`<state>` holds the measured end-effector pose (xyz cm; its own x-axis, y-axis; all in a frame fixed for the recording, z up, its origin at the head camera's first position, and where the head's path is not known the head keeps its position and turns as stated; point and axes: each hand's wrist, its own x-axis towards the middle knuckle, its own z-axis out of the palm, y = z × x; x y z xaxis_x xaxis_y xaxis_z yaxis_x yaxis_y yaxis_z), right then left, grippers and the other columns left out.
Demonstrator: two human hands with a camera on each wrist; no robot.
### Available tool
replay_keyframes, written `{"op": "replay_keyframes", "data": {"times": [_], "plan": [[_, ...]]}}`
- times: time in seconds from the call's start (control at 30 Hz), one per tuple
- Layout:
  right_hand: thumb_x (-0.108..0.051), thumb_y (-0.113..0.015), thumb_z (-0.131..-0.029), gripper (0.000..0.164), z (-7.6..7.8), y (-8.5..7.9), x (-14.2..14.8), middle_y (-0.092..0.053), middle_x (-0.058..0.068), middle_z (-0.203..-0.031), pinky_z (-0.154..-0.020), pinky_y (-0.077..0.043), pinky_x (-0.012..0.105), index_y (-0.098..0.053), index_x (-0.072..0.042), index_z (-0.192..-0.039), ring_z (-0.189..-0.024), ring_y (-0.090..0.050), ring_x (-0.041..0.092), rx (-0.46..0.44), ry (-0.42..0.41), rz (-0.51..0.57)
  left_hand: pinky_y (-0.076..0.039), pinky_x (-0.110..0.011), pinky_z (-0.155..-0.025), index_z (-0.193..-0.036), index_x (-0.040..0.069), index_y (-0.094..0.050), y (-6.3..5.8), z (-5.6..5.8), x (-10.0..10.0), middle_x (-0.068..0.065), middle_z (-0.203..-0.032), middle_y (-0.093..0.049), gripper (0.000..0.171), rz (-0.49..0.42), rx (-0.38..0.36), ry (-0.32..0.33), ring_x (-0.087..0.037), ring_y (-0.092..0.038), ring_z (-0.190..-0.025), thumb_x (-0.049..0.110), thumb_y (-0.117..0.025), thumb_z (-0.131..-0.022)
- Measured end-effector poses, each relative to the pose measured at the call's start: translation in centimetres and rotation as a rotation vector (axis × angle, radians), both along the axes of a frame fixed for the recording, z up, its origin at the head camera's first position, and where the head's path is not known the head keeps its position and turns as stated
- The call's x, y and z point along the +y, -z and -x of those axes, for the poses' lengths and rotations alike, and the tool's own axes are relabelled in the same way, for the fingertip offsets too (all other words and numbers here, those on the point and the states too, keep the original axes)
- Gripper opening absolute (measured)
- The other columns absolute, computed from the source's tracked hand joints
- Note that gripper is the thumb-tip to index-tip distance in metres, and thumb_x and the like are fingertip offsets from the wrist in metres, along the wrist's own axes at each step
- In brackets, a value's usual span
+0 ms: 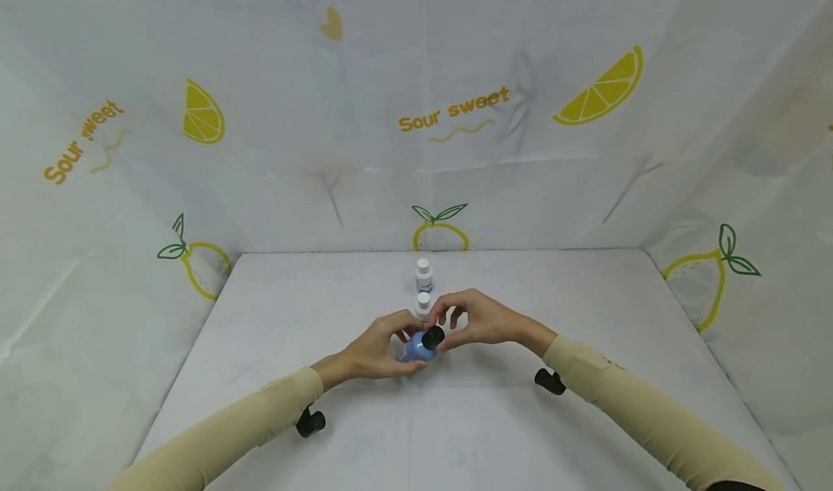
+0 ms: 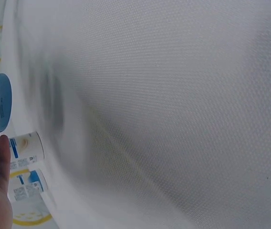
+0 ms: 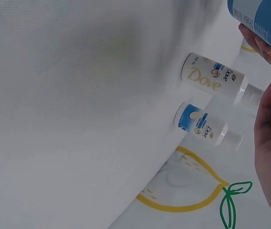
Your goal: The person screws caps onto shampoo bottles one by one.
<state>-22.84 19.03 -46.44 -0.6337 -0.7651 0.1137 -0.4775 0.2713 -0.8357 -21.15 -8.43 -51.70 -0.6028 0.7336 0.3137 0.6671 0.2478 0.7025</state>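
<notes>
A blue bottle (image 1: 416, 348) with a black cap (image 1: 432, 337) is held tilted above the white table, its cap toward the right. My left hand (image 1: 382, 346) grips the bottle's body between thumb and fingers. At the cap, the thumb and forefinger of my right hand (image 1: 480, 319) pinch it from either side. The left wrist view shows the base of the blue bottle (image 2: 0, 102) over the left fingers. Only the lower part of the blue bottle (image 3: 264, 21) shows in the right wrist view; the cap is outside that frame.
Two white Dove bottles stand behind the hands, the nearer bottle (image 1: 423, 306) close to the fingertips and the farther bottle (image 1: 424, 277) behind it. The white table (image 1: 293, 288) meets a lemon-print cloth (image 1: 364, 187) at its back edge.
</notes>
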Motion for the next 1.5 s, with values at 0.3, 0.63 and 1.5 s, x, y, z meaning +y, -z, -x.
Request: {"op": "replay_keyframes", "data": {"times": [0.3,0.63,1.5], "plan": [[-0.021,-0.096,-0.083,0.034,-0.09,0.03,-0.26,-0.076,-0.001,-0.103,-0.086,-0.06,0.03,-0.075,-0.017,-0.109,-0.101,-0.068,0.021,0.015,0.03,-0.029,-0.064,-0.027,-0.088,-0.125,0.01,-0.068,0.03,-0.08,-0.03,-0.005,-0.115,-0.072,0.046,0.004,-0.018,-0.003,-0.012,-0.07,-0.103,0.016,-0.091,-0.085],[-0.026,-0.099,-0.079,0.038,-0.38,0.22,-0.58,-0.071,-0.004,-0.097,-0.084,-0.06,0.032,-0.07,-0.018,-0.103,-0.1,-0.068,0.033,0.019,0.07,-0.03,-0.064,-0.027,-0.089,-0.125,0.01,-0.068,0.03,-0.1,0.06,-0.005,-0.116,-0.071,0.047,0.001,-0.023,-0.004,-0.012,-0.069,-0.103,0.015,-0.091,-0.085],[-0.027,-0.098,-0.08,0.039,-0.35,0.94,-0.85,-0.065,-0.007,-0.092,-0.082,-0.062,0.042,-0.064,-0.017,-0.097,-0.094,-0.063,0.011,0.032,0.08,-0.033,-0.063,-0.026,-0.088,-0.125,0.01,-0.068,-0.07,-0.04,0.13,-0.004,-0.117,-0.072,0.048,0.013,-0.016,-0.009,-0.013,-0.069,-0.104,0.016,-0.091,-0.084]]}}
